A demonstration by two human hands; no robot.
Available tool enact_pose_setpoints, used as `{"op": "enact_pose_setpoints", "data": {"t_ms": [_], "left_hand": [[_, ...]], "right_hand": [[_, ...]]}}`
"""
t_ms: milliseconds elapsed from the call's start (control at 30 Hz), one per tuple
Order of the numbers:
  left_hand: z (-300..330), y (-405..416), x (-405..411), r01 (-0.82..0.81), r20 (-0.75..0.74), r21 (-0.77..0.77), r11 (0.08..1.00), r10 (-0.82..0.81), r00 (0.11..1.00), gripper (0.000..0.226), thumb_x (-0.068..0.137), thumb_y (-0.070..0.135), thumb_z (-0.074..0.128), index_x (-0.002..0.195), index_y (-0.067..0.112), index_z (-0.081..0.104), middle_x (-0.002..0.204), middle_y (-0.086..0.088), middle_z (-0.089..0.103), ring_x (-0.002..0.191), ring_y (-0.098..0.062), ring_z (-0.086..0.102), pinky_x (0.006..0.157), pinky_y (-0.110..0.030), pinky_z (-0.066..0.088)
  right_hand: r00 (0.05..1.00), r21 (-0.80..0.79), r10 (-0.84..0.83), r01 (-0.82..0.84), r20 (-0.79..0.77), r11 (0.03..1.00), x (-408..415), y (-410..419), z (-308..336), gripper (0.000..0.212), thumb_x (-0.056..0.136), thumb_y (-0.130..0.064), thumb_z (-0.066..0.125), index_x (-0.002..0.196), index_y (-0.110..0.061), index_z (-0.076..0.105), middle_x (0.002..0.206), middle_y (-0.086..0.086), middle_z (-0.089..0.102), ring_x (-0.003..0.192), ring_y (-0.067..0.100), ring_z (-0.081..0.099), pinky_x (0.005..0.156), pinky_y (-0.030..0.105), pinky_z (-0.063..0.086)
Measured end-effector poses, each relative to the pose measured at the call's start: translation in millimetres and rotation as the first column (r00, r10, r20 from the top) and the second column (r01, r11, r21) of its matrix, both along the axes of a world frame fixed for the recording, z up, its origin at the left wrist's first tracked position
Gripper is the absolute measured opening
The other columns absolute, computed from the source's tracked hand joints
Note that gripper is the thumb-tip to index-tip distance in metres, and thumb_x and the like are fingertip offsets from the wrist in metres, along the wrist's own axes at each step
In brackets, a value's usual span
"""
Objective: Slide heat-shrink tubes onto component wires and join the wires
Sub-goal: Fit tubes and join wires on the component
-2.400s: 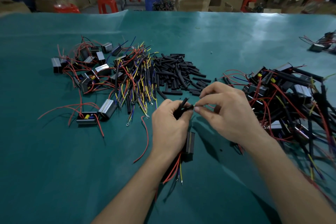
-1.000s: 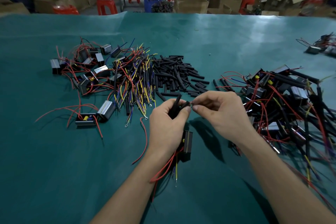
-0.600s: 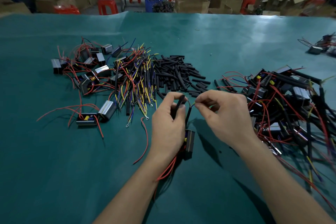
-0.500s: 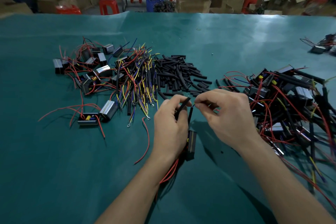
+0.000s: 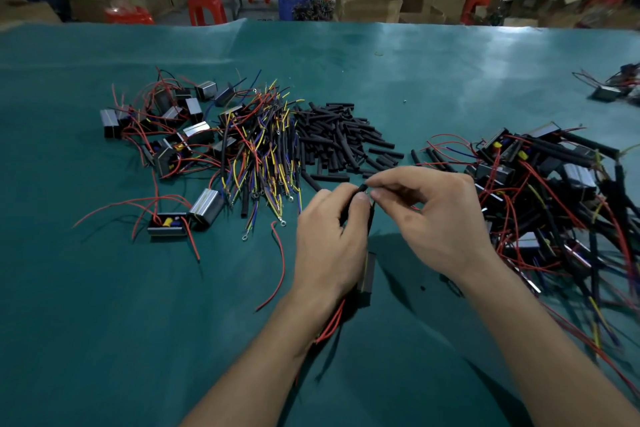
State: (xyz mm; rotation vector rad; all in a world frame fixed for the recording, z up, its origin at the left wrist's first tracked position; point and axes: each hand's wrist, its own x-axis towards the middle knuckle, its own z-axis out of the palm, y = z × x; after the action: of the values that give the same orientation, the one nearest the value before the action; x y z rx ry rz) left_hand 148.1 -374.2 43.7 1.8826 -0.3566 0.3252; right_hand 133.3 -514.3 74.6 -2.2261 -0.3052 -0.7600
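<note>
My left hand [image 5: 329, 246] grips a black box component [image 5: 366, 276] with its red wires [image 5: 330, 324] trailing under my wrist, and its thumb and fingers pinch a black heat-shrink tube [image 5: 360, 191]. My right hand [image 5: 433, 218] meets it from the right, pinching the wire end at the tube's mouth between thumb and forefinger. A pile of black heat-shrink tubes [image 5: 339, 142] lies just beyond my hands. The wire tips themselves are hidden by my fingers.
Loose coloured wires with ring terminals [image 5: 266, 156] and silver-black box components [image 5: 173, 135] lie at the left on the teal table [image 5: 104, 322]. A heap of components fitted with tubes [image 5: 554, 198] fills the right. One red wire [image 5: 277, 270] lies left of my left hand. Boxes and red stools stand beyond.
My hands have drawn together: the right fingertips now touch the left thumb at the tube's end. The tube is held lower in the left fingers than before.
</note>
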Motion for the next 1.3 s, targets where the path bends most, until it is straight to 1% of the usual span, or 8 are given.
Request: {"op": "enact_pose_setpoints", "data": {"t_ms": [100, 233, 433, 567, 733, 1000, 1233, 1300], "left_hand": [[-1.3, -0.7, 0.1, -0.005, 0.001, 0.022, 1.0, 0.005, 1.0, 0.025, 0.096, 0.028, 0.05, 0.077, 0.014, 0.058, 0.072, -0.001, 0.052, 0.077, -0.015, 0.05, 0.066, -0.028, 0.035], [-1.5, -1.1, 0.7, -0.011, 0.004, 0.047, 0.999, 0.011, 1.0, 0.027, 0.099, 0.02, 0.057, 0.074, 0.027, 0.051, 0.072, -0.004, 0.052, 0.075, -0.016, 0.048, 0.067, -0.031, 0.034], [-3.5, -0.5, 0.2, -0.003, 0.053, 0.05, 0.999, 0.0, 0.999, 0.031, 0.099, 0.033, 0.051, 0.076, 0.013, 0.059, 0.071, -0.001, 0.05, 0.074, -0.016, 0.048, 0.067, -0.034, 0.037], [-3.9, 1.0, -0.1, -0.002, 0.075, 0.006, 1.0, 0.002, 0.997, 0.021, 0.101, 0.028, 0.058, 0.087, 0.014, 0.066, 0.078, 0.001, 0.056, 0.078, -0.014, 0.053, 0.07, -0.031, 0.041], [-2.8, 2.5, -0.3, -0.009, 0.073, -0.109, 0.994, 0.017, 0.997, 0.004, 0.093, 0.018, 0.071, 0.092, 0.021, 0.074, 0.087, 0.007, 0.061, 0.085, -0.007, 0.061, 0.076, -0.016, 0.044], [-4.0, 4.1, 2.9, 0.014, 0.105, -0.089, 0.996, -0.005, 0.994, 0.006, 0.087, 0.023, 0.071, 0.087, 0.019, 0.076, 0.08, 0.008, 0.068, 0.08, -0.016, 0.063, 0.076, -0.039, 0.051], [-5.4, 3.7, 3.2, 0.049, 0.063, -0.082, 0.995, -0.044, 0.997, 0.013, 0.087, 0.027, 0.067, 0.097, 0.023, 0.075, 0.081, 0.008, 0.068, 0.079, -0.014, 0.064, 0.078, -0.039, 0.052], [-5.6, 3.9, 4.1, 0.026, 0.058, -0.091, 0.996, -0.021, 0.998, 0.014, 0.087, 0.026, 0.066, 0.096, 0.019, 0.075, 0.084, 0.006, 0.07, 0.081, -0.013, 0.065, 0.079, -0.038, 0.053]], "right_hand": [[1.0, 0.006, 0.013, -0.013, -0.016, 1.0, 0.1, -1.4, 2.0, 0.015, 0.085, -0.002, 0.078, 0.091, -0.015, 0.08, 0.079, -0.011, 0.075, 0.075, 0.005, 0.07, 0.071, 0.016, 0.055], [0.999, 0.007, 0.018, -0.018, -0.045, 1.0, -0.7, -2.0, 2.8, 0.012, 0.086, -0.002, 0.077, 0.088, -0.014, 0.078, 0.076, -0.01, 0.073, 0.073, 0.009, 0.069, 0.069, 0.021, 0.055], [1.0, -0.089, -0.031, 0.031, 0.0, 0.996, -1.2, -0.6, 2.8, 0.014, 0.085, -0.001, 0.075, 0.084, -0.015, 0.075, 0.073, -0.007, 0.069, 0.068, 0.01, 0.062, 0.066, 0.02, 0.05], [0.997, -0.126, -0.069, 0.071, 0.019, 0.989, -1.4, 1.1, 1.3, 0.012, 0.085, -0.003, 0.074, 0.085, -0.015, 0.074, 0.074, -0.007, 0.068, 0.067, 0.008, 0.06, 0.066, 0.023, 0.049], [0.994, -0.102, -0.103, 0.098, -0.046, 0.99, -1.1, 1.4, 1.0, 0.013, 0.085, -0.004, 0.074, 0.083, -0.017, 0.074, 0.069, -0.015, 0.062, 0.066, 0.0, 0.057, 0.066, 0.01, 0.041], [0.982, 0.014, -0.106, 0.109, -0.156, 0.994, -1.9, 2.1, 1.9, 0.021, 0.088, -0.002, 0.07, 0.076, -0.019, 0.07, 0.056, -0.014, 0.054, 0.055, 0.005, 0.052, 0.054, 0.009, 0.036], [0.979, 0.057, -0.093, 0.105, -0.179, 0.993, 1.2, 0.6, -2.3, 0.02, 0.088, -0.003, 0.071, 0.076, -0.019, 0.071, 0.053, -0.013, 0.055, 0.051, 0.005, 0.051, 0.054, 0.01, 0.036], [0.979, 0.094, -0.062, 0.081, -0.195, 0.992, 2.2, -0.9, -2.1, 0.017, 0.088, -0.005, 0.073, 0.079, -0.019, 0.073, 0.058, -0.01, 0.062, 0.054, 0.006, 0.059, 0.057, 0.017, 0.047]]}}
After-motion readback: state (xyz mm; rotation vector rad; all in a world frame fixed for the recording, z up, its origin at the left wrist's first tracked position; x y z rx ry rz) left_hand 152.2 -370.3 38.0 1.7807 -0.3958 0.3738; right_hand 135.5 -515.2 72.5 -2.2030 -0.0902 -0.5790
